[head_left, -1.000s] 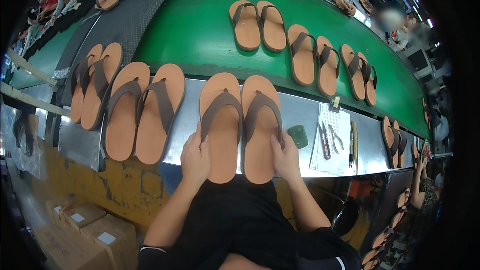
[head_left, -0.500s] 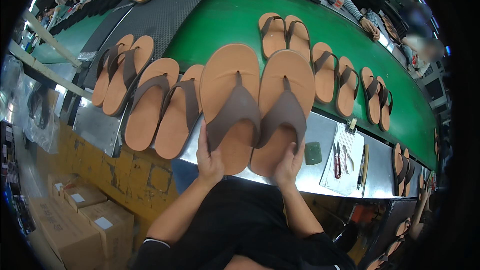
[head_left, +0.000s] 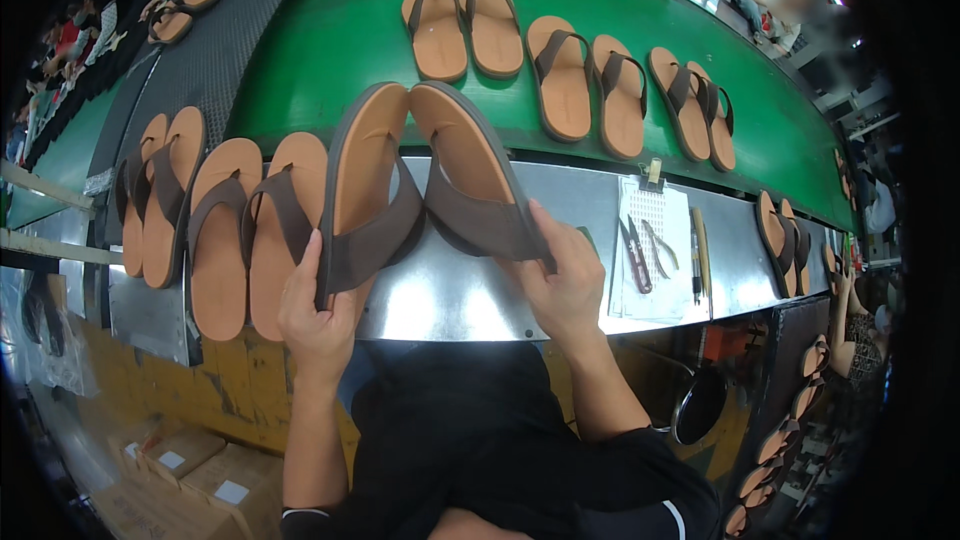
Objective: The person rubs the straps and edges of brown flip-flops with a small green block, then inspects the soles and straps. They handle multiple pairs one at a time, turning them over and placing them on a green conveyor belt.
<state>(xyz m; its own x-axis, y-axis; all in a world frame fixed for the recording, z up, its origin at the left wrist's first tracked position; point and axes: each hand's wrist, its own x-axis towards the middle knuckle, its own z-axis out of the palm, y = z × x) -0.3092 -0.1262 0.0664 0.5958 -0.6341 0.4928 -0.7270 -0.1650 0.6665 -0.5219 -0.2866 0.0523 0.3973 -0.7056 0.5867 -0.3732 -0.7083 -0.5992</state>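
Just one view here, a head-worn fisheye looking steeply down and forward from above the person's own lap. It sits close to the steel worktop [head_left: 470,300], with the forearms coming in from the bottom edge. Farther out it takes in the green conveyor belt [head_left: 330,40], which bows hard toward the rim. The corners go black from the lens, so the edges are squashed.

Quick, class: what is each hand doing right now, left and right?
Left hand: closed on the heel end of the left sandal, lifted and tilted.
Right hand: closed on the heel end of the right sandal, also lifted.
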